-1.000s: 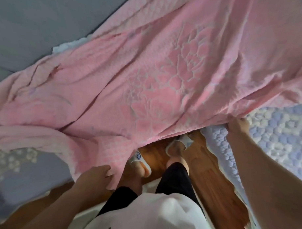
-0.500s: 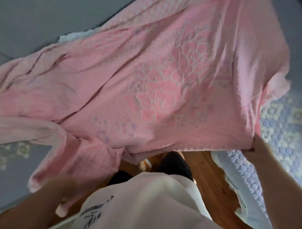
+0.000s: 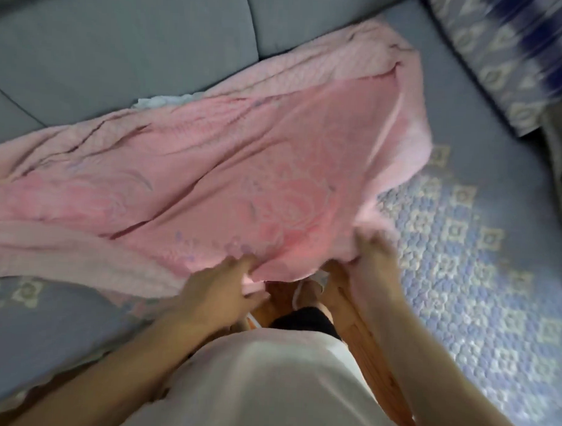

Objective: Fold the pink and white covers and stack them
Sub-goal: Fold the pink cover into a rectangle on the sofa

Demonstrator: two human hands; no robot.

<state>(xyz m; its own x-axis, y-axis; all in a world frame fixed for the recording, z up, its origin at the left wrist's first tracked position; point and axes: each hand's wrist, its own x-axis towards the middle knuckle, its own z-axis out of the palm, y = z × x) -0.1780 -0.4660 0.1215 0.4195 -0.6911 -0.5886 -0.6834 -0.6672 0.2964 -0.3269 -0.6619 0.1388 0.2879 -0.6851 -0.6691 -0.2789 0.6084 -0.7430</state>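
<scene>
Left hand and right hand both pinching near hem of pink cover. Soft, limp, probably light; best gripped at corners.

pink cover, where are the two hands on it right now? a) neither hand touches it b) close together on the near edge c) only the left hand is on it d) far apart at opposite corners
b: the left hand and the right hand both grip the near edge of the pink cover, close together in front of the person.
</scene>
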